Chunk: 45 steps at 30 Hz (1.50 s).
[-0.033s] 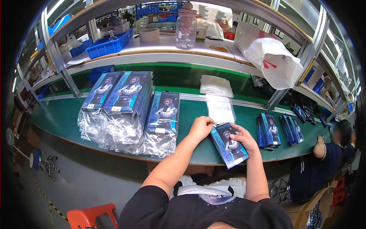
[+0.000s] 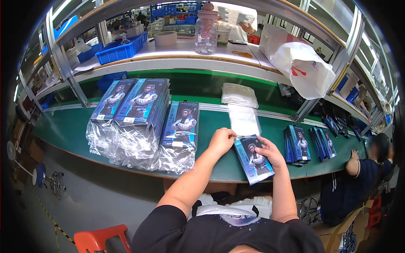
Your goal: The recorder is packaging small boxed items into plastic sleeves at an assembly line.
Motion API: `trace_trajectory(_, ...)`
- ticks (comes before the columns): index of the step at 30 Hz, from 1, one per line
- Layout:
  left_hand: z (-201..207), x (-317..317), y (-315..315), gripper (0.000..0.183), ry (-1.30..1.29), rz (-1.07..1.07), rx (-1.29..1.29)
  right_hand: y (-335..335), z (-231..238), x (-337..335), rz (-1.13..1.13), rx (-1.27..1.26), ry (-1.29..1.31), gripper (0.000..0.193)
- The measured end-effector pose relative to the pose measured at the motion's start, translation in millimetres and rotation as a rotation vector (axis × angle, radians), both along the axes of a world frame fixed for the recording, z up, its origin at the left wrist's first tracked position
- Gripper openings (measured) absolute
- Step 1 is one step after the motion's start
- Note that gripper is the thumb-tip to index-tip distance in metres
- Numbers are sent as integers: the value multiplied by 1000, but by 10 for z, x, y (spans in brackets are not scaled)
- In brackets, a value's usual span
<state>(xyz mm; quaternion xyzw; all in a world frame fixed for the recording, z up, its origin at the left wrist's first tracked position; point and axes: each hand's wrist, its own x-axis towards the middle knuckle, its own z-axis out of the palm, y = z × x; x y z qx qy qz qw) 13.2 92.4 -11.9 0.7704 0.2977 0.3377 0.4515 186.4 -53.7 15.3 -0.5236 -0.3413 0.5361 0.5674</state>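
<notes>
My right hand [image 2: 271, 152] holds a dark blue retail box [image 2: 256, 162] with a printed figure, thumb on its front face. The box is tilted over the table's near edge. At its upper left corner my left hand [image 2: 222, 140] has fingertips pinched together; what they hold, if anything, is too small to make out. Just beyond lie flat clear plastic bags [image 2: 244, 120], with a thicker bundle of bags [image 2: 239, 95] behind them. To the left stand tall stacks of similar boxes [image 2: 142, 101] in clear bags, and a lower bagged stack [image 2: 181, 124] nearer my left arm.
Unbagged boxes [image 2: 298, 144] stand in groups on the right of the green table [image 2: 211, 162]. Above runs a shelf with a blue bin [image 2: 120, 48], a plastic jar [image 2: 206, 31] and a white bag [image 2: 297, 59]. A co-worker [image 2: 350, 181] sits at right; a red stool [image 2: 101, 239] is lower left.
The box in my right hand has shifted slightly, its lower end a little higher. My left hand stays pinched by its corner. Across the shelf, another person's hand has moved.
</notes>
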Motion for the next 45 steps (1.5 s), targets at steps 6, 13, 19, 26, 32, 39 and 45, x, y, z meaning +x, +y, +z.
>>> trace_trajectory(6, 22, -27, -10, 19, 102, 27, 178, -24, -182, -97, -216, 175, -30, 65)
trace_trajectory(13, 120, -59, -95, 23, 21, -176, 140, -56, -190, -234, -301, 147, -52, 57)
trace_trajectory(19, 128, -55, -91, 18, -78, -294, 169, -202, -130, -283, -349, 145, 17, 28)
trace_trajectory(26, 197, -48, -435, 38, -154, -139, -618, -495, 13, -411, -335, 227, 83, 14)
trace_trajectory(32, 207, -124, -789, 29, -598, -405, -1133, -631, -47, -577, -192, 5, 99, 21)
trace_trajectory(39, 175, -293, -475, 27, -929, -244, -1304, -748, 322, -584, 130, 24, -126, 84)
trace_trajectory(45, 303, -266, -910, 27, -802, -196, -1157, -715, 62, -623, -11, 184, 114, 74)
